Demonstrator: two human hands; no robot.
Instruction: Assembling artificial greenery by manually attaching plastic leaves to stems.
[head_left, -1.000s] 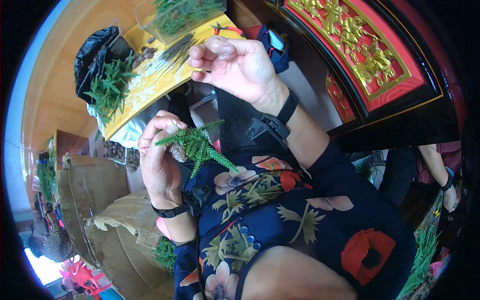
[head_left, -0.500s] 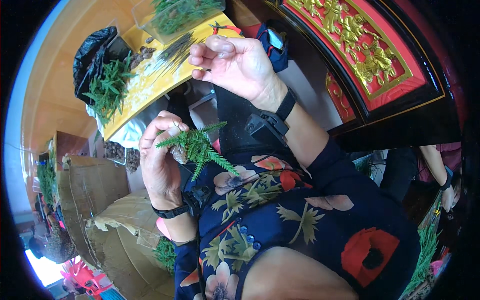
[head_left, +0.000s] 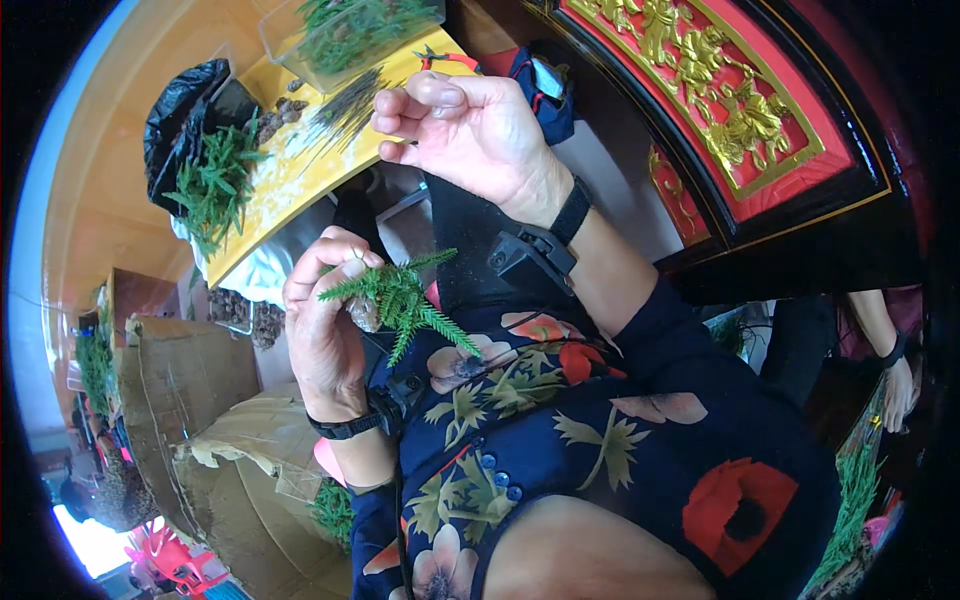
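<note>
A green artificial pine sprig [head_left: 402, 300] with several needled arms is pinched between the thumb and fingers of my left hand [head_left: 325, 300], low in front of my body. A pale brownish lump [head_left: 365, 314] sits under the sprig against my palm; its kind is unclear. My right hand [head_left: 470, 130] is raised farther off, by the table's near edge, palm toward me. Its fingers are curled with the thumb against them, and anything thin between them cannot be made out.
On the yellow table [head_left: 285, 215] lie thin dark wires [head_left: 345, 115], pine cones [head_left: 270, 122], red-handled pliers [head_left: 447, 60], green sprigs [head_left: 215, 185], a black plastic bag [head_left: 180, 120] and a clear box [head_left: 275, 40]. A cardboard box [head_left: 190, 375] stands left. Another person's hand [head_left: 898, 395] is at right.
My left hand and the sprig have shifted slightly right and down. My right hand has barely moved. The other person's hand at the right has lowered, its fingers now stretched downward.
</note>
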